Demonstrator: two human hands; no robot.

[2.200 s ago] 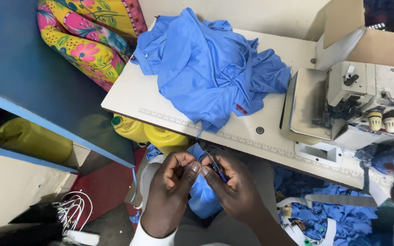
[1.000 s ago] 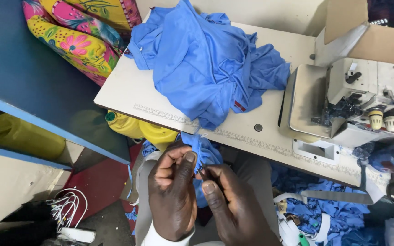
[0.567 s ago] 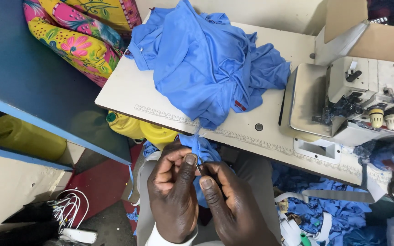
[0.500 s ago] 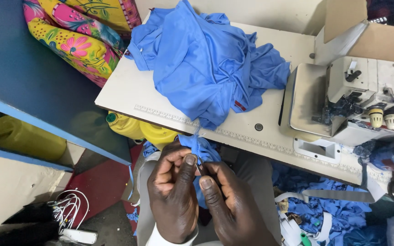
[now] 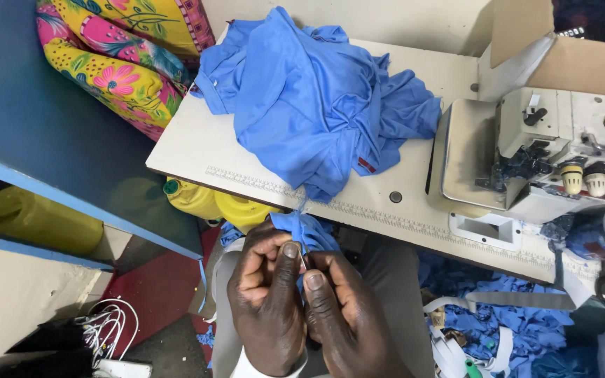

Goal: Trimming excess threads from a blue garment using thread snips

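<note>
Blue fabric piece pinched between left hand and right hand, bunched just above both thumb-tip grips.

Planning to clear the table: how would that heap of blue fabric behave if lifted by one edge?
The heap of blue fabric lies in soft folds, so it would probably go limp and trail. One corner already droops over the white table edge, so a push may slide it off.

Your left hand and right hand cover most of the blue fabric piece below the sewing table, so you can't tell what the fingertips pinch. The frame's right edge cuts off the sewing machine on that table.
</note>
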